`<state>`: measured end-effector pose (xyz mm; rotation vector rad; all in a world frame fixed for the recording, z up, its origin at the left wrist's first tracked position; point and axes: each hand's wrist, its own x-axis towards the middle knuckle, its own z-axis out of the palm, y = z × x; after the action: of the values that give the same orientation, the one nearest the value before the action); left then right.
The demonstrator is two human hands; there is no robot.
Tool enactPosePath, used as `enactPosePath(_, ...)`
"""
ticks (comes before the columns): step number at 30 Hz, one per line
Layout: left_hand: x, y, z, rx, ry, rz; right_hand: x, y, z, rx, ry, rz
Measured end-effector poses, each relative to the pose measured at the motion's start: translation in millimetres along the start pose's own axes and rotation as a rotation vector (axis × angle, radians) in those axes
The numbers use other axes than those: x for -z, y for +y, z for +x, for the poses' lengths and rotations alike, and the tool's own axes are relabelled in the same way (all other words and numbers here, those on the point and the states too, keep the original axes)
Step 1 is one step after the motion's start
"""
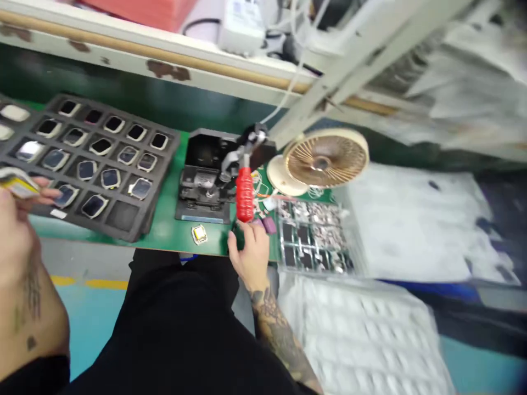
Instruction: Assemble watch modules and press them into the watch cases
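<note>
Here, at the far left, the left hand (12, 233) is raised with the forearm upright, fingers closed around a small white-and-yellow piece (20, 184); the picture's edge cuts off both. Behind it spreads a dark grey, matte tray (123, 216) whose square pockets hold rounded, glossy-faced watch-like units (94, 205); the hand hides some pockets. Next, on the smooth green bench (164, 225), stands a black metal press (201, 189), and in front of it lies a squarish part (200, 235) with a yellow-edged centre. The right hand (253, 252) reaches forward, palm down, fingers bent just below the press's ribbed red handle (245, 197); whether they grip anything cannot be told. Farther right come a round beige fan (325, 159), a clear compartmented box (317, 270) of tiny parts, and blurred whitish plastic sheeting (415, 219).
</note>
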<state>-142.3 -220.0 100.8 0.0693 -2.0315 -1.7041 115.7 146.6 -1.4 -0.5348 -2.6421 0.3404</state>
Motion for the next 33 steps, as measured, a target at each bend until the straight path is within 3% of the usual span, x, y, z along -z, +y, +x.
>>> enactPosePath(2, -29.0, 15.9, -61.2, 0.024, -0.353, -0.167, 0.6, -4.1, 7.4, -0.031, -0.105, -0.087)
enactPosePath(4, -58.9, 21.3, -119.6, 0.23, -0.772, -0.204, 0.1, -8.8, 14.4, -0.066, -0.206, -0.147)
enactPosePath(5, -73.6, 20.4, -144.0, 0.33, -0.926, -0.224, -0.6, -10.4, 17.0, -0.079, -0.247, -0.154)
enactPosePath(7, -100.0, 13.7, -179.6, 0.525, -1.072, -0.298, -2.8, -10.1, 18.9, -0.093, -0.29, -0.14)
enactPosePath(9, -118.7, 4.4, -198.1, 0.668, -1.102, -0.351, -6.6, -5.4, 16.0, -0.097, -0.276, -0.125)
enactPosePath(11, -126.0, -5.5, -203.5, 0.716, -1.118, -0.329, -12.3, 0.9, 8.9, -0.082, -0.227, -0.111)
enactPosePath(16, -108.4, -28.1, -195.5, 0.63, -1.193, -0.191, -30.5, 8.4, -6.1, -0.044, -0.074, -0.08)
enactPosePath(21, -100.1, -37.8, -185.6, 0.515, -1.138, -0.162, -34.9, 14.5, -1.4, -0.022, 0.018, -0.067)
enactPosePath(24, -97.4, -32.4, -182.0, 0.362, -1.089, -0.091, -27.0, 14.9, -3.8, -0.027, 0.087, -0.003)
enactPosePath(27, -89.1, -21.5, -184.4, 0.043, -1.067, 0.127, -22.2, 15.1, -8.9, -0.012, 0.131, 0.117)
enactPosePath(29, -87.2, -15.4, -188.9, -0.14, -0.976, 0.308, -23.2, 17.4, -6.3, 0.006, 0.246, 0.159)
enactPosePath(31, -89.5, -11.5, -193.8, -0.215, -0.934, 0.548, -24.2, 16.3, 0.9, 0.087, 0.326, 0.217)
enactPosePath(33, -92.5, -8.7, -198.7, -0.233, -0.942, 0.738, -21.7, 8.3, 8.6, 0.185, 0.322, 0.258)
